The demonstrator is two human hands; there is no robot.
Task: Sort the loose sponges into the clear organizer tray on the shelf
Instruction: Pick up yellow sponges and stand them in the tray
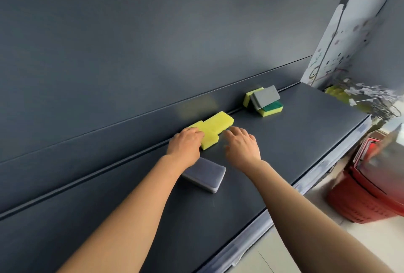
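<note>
Two yellow sponges lie overlapping on the dark shelf near its back wall. My left hand grips the left end of the nearer yellow sponge. My right hand hovers just right of them, fingers loosely bent, holding nothing. A grey sponge lies flat under my left wrist. Farther back, a grey sponge leans on a yellow-and-green sponge with another yellow sponge behind. No clear organizer tray is in view.
A red plastic basket stands on the floor right of the shelf. Tangled white tags and wire hooks with yellow items sit beyond the shelf's far right end. The shelf's front edge runs diagonally at lower right.
</note>
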